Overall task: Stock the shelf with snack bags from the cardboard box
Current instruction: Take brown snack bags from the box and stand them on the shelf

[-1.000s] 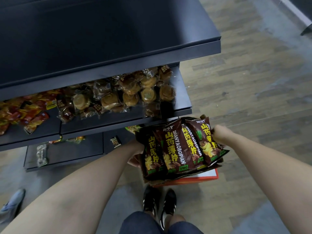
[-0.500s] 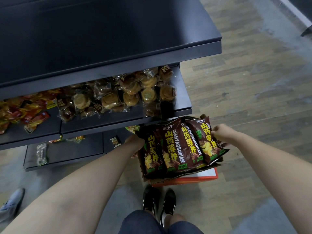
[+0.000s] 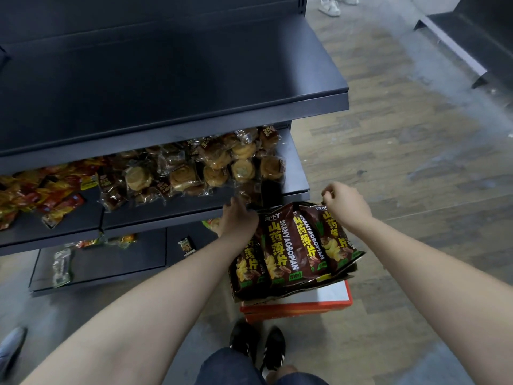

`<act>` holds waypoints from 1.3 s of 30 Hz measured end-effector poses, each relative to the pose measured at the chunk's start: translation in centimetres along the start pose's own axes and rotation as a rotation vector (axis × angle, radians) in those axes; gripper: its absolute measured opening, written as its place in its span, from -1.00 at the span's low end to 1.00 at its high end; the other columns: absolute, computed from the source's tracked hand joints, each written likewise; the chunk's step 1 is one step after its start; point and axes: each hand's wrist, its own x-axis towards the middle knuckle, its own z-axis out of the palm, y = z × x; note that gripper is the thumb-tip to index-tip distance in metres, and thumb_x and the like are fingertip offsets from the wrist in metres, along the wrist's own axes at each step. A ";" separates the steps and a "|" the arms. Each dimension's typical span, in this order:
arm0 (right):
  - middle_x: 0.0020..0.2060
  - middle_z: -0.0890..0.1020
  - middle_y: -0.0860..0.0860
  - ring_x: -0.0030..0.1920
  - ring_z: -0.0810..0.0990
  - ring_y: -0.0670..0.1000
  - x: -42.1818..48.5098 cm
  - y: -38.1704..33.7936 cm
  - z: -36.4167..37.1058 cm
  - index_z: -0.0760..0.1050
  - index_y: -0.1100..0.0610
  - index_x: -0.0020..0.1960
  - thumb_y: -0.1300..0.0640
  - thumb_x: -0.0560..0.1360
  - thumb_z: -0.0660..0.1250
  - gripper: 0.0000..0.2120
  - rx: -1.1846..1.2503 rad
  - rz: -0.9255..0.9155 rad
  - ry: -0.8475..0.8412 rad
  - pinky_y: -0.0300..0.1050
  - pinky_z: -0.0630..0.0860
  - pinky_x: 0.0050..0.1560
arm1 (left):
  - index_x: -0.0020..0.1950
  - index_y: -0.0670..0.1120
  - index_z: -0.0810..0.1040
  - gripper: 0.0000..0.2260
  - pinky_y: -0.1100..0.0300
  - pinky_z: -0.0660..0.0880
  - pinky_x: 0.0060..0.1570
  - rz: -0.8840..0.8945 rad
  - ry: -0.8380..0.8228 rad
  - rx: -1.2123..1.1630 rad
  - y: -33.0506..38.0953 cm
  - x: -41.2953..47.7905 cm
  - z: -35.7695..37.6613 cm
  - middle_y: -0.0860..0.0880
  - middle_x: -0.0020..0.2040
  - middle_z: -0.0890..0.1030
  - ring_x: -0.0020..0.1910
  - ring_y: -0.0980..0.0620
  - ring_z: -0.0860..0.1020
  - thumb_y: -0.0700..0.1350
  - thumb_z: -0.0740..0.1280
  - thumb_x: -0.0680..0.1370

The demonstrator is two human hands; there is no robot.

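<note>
Bags (image 3: 294, 245): a row of about four, dark brown, standing side by side in the box (image 3: 333, 282), which sits on a red box (image 3: 297, 309). The row's long axis runs left to right. Each bag's own long axis points top-first toward the shelf (image 3: 297, 173).

Left hand (image 3: 238, 218): at the left end of the row, back of hand up. The fingers go down behind the end bag's top and are hidden, so I cannot tell whether they grip or only press.

Right hand (image 3: 347, 204): at the right end, fingers curled at the top corner of the end bag, seemingly pinching its seam.

Key relation — the row is bracketed between the two hands, and the shelf lies up and to the left of it, front lip just beyond the bag tops. The left hand is nearer, almost at the lip; the right hand sits out past the shelf's right end. Pastries (image 3: 216, 168) cover the shelf nearly to that end.

Judgement: the next move is probably a lift up and leftward, left hand leading. The row needs end-to-end squeeze — otherwise the middle bags may slip out.
</note>
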 end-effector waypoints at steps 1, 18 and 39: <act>0.04 0.64 0.18 0.04 0.59 0.23 -0.4 -0.6 0.1 0.54 0.13 0.06 0.14 0.53 0.13 -0.75 -0.026 -0.025 -0.005 0.07 0.55 0.01 | 0.41 -0.13 0.22 -0.54 -0.10 0.44 0.19 0.008 -0.042 -0.009 0.5 -0.3 0.4 -0.18 0.33 0.39 0.23 -0.21 0.45 0.01 0.16 0.55; 0.33 0.44 0.13 0.36 0.39 0.19 -4.3 2.9 5.4 0.20 0.18 0.36 -0.34 0.39 0.31 -0.21 0.021 0.287 -0.172 0.15 0.38 0.25 | 0.49 -0.23 -0.36 0.00 0.05 0.24 0.41 -0.097 -0.436 0.086 3.3 -4.2 4.5 -0.14 0.56 -0.03 0.49 -0.21 0.14 0.20 0.32 0.49; -0.17 0.53 0.05 -0.17 0.52 0.05 -4.4 0.9 0.3 0.34 0.12 0.11 0.10 0.45 0.29 -0.73 0.490 0.165 0.020 -0.06 0.46 -0.17 | 0.51 0.03 -0.08 -0.19 -0.14 0.43 0.24 -0.240 -0.231 -0.404 2.0 -2.7 2.0 -0.21 0.40 0.23 0.32 -0.28 0.32 -0.16 0.37 0.43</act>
